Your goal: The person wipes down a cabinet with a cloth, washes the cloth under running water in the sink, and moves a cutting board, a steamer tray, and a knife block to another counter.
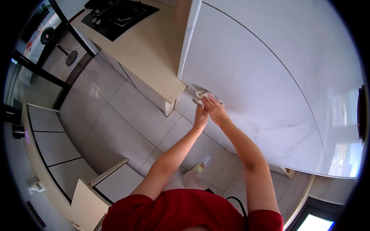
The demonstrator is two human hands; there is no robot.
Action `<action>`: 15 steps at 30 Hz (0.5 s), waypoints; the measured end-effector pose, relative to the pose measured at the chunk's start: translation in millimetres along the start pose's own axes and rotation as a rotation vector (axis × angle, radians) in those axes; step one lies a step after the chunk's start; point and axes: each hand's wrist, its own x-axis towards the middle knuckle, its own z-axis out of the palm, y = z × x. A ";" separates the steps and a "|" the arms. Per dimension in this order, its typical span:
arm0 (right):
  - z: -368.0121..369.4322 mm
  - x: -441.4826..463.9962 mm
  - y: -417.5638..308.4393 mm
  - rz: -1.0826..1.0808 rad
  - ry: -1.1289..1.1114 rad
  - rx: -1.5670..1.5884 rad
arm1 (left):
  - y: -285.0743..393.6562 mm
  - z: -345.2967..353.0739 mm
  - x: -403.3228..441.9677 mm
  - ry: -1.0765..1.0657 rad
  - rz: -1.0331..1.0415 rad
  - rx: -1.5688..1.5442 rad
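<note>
Both of my hands are together at a crumpled whitish cloth [199, 94], which lies against the lower part of a glossy white wall panel [246, 77]. My right hand [216, 110] presses on the cloth from the right, fingers close together over it. Just to its left, my left hand [201, 116] has its fingers bunched at the cloth's lower left edge. Part of the cloth is hidden under the fingers.
A beige counter [150, 50] with a black gas stove [119, 17] runs at the upper left, its corner near my hands. An open cabinet door [88, 200] stands at the lower left. A fan [47, 35] is beyond the doorway.
</note>
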 end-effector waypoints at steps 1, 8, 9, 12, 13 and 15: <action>-5.0 -0.4 5.0 -0.009 0.002 -0.006 | 8.1 -4.2 2.5 0.009 0.001 -0.005; -41.3 83.4 27.0 -0.033 0.013 0.030 | 56.9 -37.1 58.8 0.211 -0.302 -0.262; -53.2 97.8 32.5 -0.050 0.059 -0.013 | 51.7 -44.4 64.8 0.240 -0.411 -0.267; -50.3 105.4 37.6 -0.010 0.157 -0.048 | 50.3 -48.1 72.4 0.172 -0.450 -0.417; -49.2 103.3 37.7 0.041 0.204 -0.041 | 68.7 -44.0 70.2 0.172 -0.452 -0.416; -45.2 95.0 46.5 0.074 0.205 0.061 | 101.0 -26.9 65.4 0.206 -0.312 -0.383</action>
